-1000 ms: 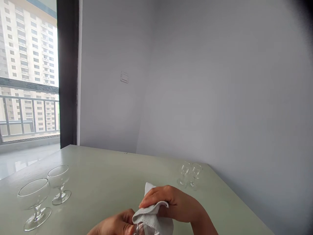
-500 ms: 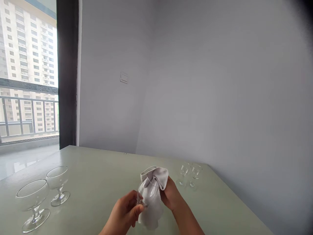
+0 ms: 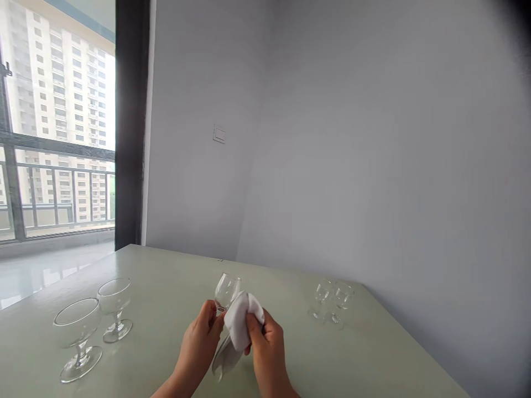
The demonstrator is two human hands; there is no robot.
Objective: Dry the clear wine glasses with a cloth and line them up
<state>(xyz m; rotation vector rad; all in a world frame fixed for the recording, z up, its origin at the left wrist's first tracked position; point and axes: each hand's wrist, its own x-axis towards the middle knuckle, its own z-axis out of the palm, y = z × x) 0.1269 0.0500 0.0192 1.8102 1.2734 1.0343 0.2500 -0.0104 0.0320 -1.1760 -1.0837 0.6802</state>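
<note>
A small clear stemmed glass (image 3: 228, 288) is held up near the middle of the table, its rim pointing upward. My left hand (image 3: 202, 337) is closed around the lower part of this glass, its fingers hiding the stem. A white cloth (image 3: 240, 323) is bunched in my right hand (image 3: 266, 342), thumb pressed on its front. The cloth meets the glass on its lower right side, and a loose end hangs down between my wrists. The foot of the glass is hidden behind the fingers and cloth.
Two larger stemmed glasses stand upright at the left, one nearer (image 3: 77, 331) and one behind (image 3: 115, 301). Two small stemmed glasses (image 3: 323, 293) (image 3: 342, 301) stand at the right. They rest on a pale green table (image 3: 174, 287) against a grey wall (image 3: 332, 166).
The cloth has come out of the glass bowl and now sits at its lower outside. My right hand has moved in front, and the view has shifted slightly left.
</note>
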